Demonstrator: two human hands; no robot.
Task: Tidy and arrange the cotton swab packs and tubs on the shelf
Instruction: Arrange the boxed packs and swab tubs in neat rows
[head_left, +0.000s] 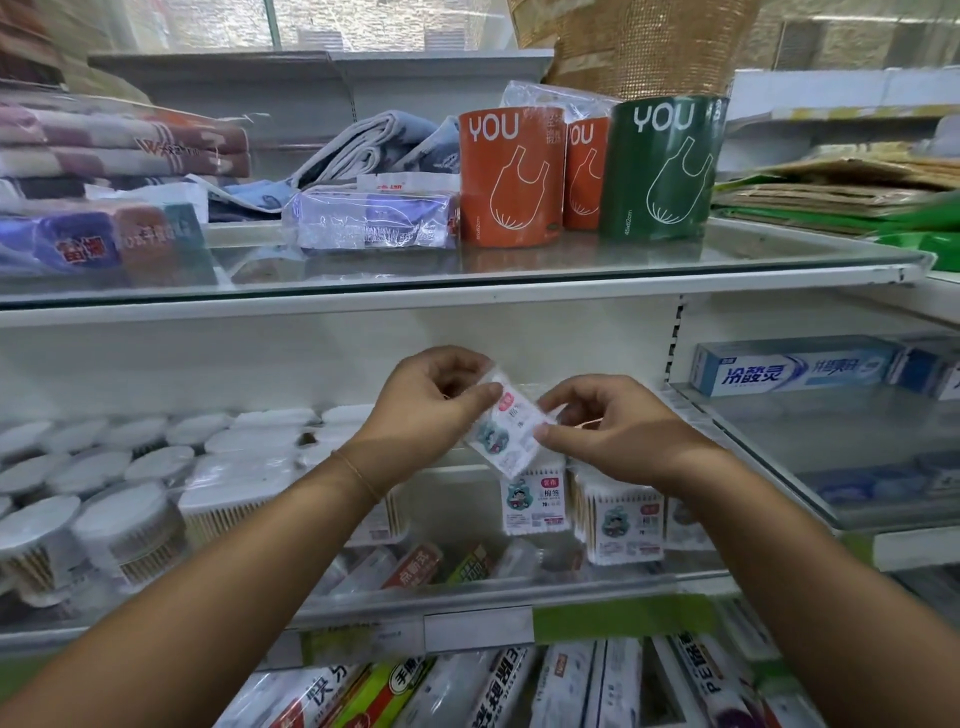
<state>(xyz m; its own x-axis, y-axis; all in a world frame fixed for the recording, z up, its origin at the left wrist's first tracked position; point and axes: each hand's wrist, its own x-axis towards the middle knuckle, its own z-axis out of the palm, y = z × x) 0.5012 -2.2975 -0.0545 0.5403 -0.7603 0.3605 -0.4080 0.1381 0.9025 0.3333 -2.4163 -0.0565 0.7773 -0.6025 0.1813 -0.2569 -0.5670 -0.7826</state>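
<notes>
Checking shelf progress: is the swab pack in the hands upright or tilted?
Tilted: the swab pack, pinched between left hand and right hand, slants, unlike the upright packs below.

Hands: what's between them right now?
In the head view, one swab pack, tilted, pinched at its edges by the left hand and the right hand.

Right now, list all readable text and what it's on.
"YOU": front orange roll
"YOU": green roll
"45x62cm": green roll, lower left
"冷酸灵": blue toothpaste box
"棉签": standing swab pack
Blurred, unreadable: held swab pack; bottom-shelf packaging
</notes>
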